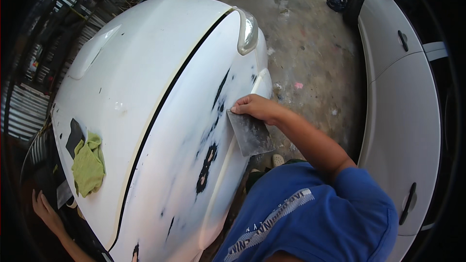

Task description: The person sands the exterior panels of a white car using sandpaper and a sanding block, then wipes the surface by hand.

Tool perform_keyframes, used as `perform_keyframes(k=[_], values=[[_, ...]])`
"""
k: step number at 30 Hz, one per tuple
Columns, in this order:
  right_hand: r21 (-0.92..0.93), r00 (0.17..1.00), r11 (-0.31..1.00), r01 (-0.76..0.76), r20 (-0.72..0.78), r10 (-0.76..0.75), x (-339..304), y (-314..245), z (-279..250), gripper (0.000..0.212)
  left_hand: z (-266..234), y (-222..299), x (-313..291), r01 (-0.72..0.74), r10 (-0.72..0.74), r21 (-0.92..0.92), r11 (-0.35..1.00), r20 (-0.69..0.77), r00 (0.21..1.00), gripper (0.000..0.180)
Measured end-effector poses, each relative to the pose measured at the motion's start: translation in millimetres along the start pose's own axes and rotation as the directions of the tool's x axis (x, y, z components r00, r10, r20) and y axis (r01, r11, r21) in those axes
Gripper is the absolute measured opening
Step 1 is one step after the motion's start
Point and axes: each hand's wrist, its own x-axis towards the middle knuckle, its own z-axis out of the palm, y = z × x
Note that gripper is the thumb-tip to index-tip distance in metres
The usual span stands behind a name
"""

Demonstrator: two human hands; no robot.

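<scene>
I've got my right hand point(257, 108) closed in a thumb-and-finger pinch on the upper corner of a grey sandpaper sheet point(250, 137); the sheet spreads below those fingers, over the outer side of the white fender point(187, 116); a corner grip presumably keeps the broad face uncovered; can't tell from here if the sheet touches the panel; dark bare patches point(206, 167) run from just left of the right fingertips down to below them, likely why this hand sits here; headlight point(249, 31) above the same fingers; my left hand point(47, 212) has fingers loosely spread, nothing visible in the grasp; can't tell whether the fingertips rest on anything; a pale grey sheet point(63, 193) lies just right of them; a green cloth point(88, 167) sits crumpled farther up and right of the left fingers, on the white hood point(150, 53); a dark sheet point(74, 137) shows by its upper edge; both probably parked there because the hood makes a broad shelf near this hand.
</scene>
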Motion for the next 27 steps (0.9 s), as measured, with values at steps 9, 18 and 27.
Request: perform_keyframes(k=[9, 18, 27], values=[[0.747, 0.95, 0.662, -0.058, 0.246, -0.194, -8, 45, -9, 0.018, 16, -33, -19, 0.071, -0.071, -0.017, 0.997, 0.017, 0.997, 0.041], [-0.153, 0.95, 0.948, 0.279, 0.19, -0.249, -59, 31, 26, 0.039, 12, -33, -13, 0.038, -0.038, -0.04, 0.998, 0.0, 0.999, 0.04], [-0.45, 0.938, 0.823, 0.346, 0.16, -0.307, -63, -3, 24, 0.094, 13, -37, -14, 0.036, -0.037, -0.083, 0.996, -0.012, 0.999, 0.04]])
